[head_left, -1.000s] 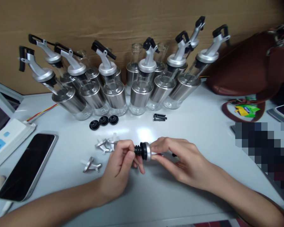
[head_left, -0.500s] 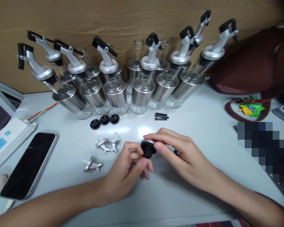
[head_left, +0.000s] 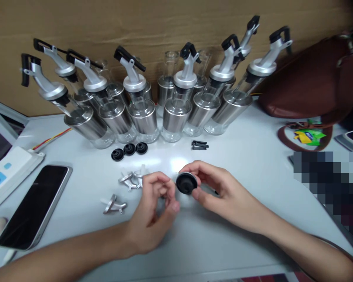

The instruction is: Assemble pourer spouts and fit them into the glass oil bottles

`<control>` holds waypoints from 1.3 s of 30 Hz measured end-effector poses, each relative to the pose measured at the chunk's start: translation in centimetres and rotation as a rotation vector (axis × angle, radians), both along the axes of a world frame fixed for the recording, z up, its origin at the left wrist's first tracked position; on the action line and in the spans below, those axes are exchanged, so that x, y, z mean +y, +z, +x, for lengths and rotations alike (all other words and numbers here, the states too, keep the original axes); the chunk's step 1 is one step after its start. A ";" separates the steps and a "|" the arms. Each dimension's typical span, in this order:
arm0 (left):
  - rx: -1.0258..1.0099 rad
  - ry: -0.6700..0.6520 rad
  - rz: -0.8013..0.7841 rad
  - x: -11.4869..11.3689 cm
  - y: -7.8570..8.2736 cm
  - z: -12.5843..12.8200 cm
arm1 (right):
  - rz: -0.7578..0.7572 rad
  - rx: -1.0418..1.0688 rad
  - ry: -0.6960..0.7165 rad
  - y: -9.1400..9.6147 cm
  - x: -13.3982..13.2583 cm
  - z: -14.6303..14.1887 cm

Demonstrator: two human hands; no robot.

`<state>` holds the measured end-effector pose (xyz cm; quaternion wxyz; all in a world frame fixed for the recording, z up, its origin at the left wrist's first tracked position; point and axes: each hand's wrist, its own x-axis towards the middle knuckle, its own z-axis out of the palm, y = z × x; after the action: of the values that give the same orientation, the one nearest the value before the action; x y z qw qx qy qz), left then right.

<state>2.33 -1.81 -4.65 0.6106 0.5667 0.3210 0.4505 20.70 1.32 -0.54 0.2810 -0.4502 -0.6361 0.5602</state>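
My right hand [head_left: 223,192] pinches a pourer top [head_left: 186,183] between thumb and fingers, its round black underside turned toward me and a thin silver rim showing. Just left of it, my left hand [head_left: 157,213] is apart from the piece, with fingers curled, thumb separated and nothing visible in its grasp. Beside the left hand lie silver pourer spouts with clear tubes, one [head_left: 114,204] nearer me and two [head_left: 127,181] farther off, the rearmost partly covered by my fingers. Beyond them, three black stoppers [head_left: 129,149] sit in a row. Small black levers [head_left: 199,145] lie to their right.
Several glass-and-steel bottles [head_left: 144,117] with pourers line the back, against cardboard [head_left: 164,23]. A phone [head_left: 35,207] and power strip [head_left: 11,172] are on the left. A brown bag [head_left: 306,78] and a green-yellow packet [head_left: 310,137] are on the right.
My left hand has let go of the black stopper end and drawn slightly left. The right hand has tipped the pourer top, so its black underside now faces me.
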 end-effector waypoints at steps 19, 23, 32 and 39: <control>0.104 -0.193 -0.083 0.7 1.0 0.0 | -0.296 0.152 0.216 0.1 -0.4 -0.1; 0.154 -0.193 -0.076 0.6 1.1 -0.3 | -0.281 0.079 0.235 0.3 -0.6 -0.1; 0.196 -0.170 0.007 0.7 1.2 -0.1 | -0.254 -0.015 0.231 0.7 -0.9 -0.4; 0.192 -0.156 0.019 0.6 0.6 0.0 | -0.237 -0.039 0.231 0.3 -1.0 -0.5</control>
<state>2.29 -1.17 -4.08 0.6050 0.6362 0.3286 0.3482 20.21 0.30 -0.27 0.1475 -0.4148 -0.6185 0.6509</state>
